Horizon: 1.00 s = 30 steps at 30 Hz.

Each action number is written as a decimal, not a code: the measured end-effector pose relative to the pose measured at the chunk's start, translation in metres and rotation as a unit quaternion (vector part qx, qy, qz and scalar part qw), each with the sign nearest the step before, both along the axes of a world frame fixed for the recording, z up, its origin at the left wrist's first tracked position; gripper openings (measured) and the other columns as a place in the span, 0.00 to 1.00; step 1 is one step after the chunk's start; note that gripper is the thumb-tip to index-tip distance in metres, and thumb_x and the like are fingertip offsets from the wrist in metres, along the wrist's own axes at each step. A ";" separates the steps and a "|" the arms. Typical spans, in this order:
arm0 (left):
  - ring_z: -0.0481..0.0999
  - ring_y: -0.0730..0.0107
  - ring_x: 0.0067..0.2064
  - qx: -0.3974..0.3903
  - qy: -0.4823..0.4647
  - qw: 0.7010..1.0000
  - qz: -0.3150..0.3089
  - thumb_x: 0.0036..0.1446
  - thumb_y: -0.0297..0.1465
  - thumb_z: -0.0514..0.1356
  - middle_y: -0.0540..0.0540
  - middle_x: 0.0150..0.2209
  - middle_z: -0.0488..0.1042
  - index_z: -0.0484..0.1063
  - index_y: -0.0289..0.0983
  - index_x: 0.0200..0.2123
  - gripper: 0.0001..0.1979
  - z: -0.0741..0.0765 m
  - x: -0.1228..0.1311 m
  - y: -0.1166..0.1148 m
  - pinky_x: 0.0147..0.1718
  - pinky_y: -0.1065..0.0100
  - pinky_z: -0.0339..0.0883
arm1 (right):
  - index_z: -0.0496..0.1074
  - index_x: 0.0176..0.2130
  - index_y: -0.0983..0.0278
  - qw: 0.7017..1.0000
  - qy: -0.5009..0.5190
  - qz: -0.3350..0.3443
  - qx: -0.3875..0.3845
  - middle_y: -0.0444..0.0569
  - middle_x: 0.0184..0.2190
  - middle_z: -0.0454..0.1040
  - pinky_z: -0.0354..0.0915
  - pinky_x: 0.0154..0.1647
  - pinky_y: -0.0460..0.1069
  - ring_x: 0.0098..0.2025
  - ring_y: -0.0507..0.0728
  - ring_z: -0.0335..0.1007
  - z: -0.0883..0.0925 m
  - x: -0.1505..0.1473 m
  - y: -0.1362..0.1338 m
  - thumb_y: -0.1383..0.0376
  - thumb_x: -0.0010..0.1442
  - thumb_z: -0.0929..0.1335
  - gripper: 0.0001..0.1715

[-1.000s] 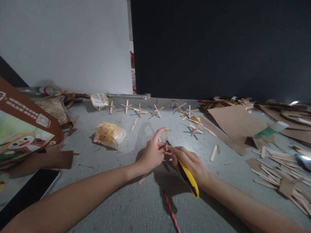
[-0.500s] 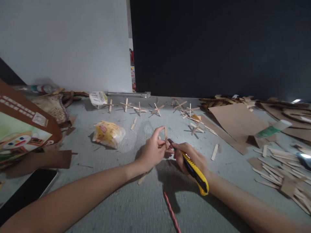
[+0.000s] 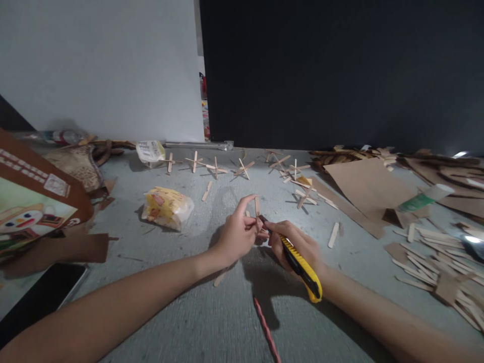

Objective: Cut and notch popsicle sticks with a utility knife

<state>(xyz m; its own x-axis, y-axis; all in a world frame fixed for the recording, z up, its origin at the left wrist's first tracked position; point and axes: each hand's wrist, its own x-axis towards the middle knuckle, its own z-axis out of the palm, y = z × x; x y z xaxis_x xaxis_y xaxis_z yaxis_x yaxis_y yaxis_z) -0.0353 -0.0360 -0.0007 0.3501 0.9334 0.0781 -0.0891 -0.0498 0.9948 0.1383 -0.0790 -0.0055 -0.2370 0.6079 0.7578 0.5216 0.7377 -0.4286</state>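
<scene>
My left hand (image 3: 238,235) pinches a small wooden craft stick piece (image 3: 257,207) upright over the grey floor, index finger raised on its top. My right hand (image 3: 297,247) is wrapped round a yellow utility knife (image 3: 301,267), whose tip meets the stick at my left fingers. Both hands sit close together at the centre of the view. A loose stick (image 3: 220,278) lies under my left wrist.
Several crossed stick assemblies (image 3: 216,168) stand along the back by the wall. A yellow snack packet (image 3: 167,208) lies to the left, cardboard sheets (image 3: 368,189) and a heap of sticks (image 3: 434,259) to the right. A phone (image 3: 43,297) and a red pencil (image 3: 266,330) lie near me.
My right hand turned the knife, swinging its yellow handle out to the right. Both hands stayed together at the stick, with the view drifting slightly.
</scene>
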 end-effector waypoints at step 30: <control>0.83 0.69 0.30 0.006 0.012 1.000 -0.004 0.64 0.24 0.61 0.52 0.28 0.79 0.64 0.42 0.69 0.31 0.004 0.000 0.000 0.33 0.71 0.76 | 0.71 0.57 0.56 0.999 -0.030 0.023 -0.015 0.46 0.34 0.77 0.73 0.31 0.46 0.29 0.53 0.77 0.007 -0.001 0.000 0.74 0.70 0.63 0.21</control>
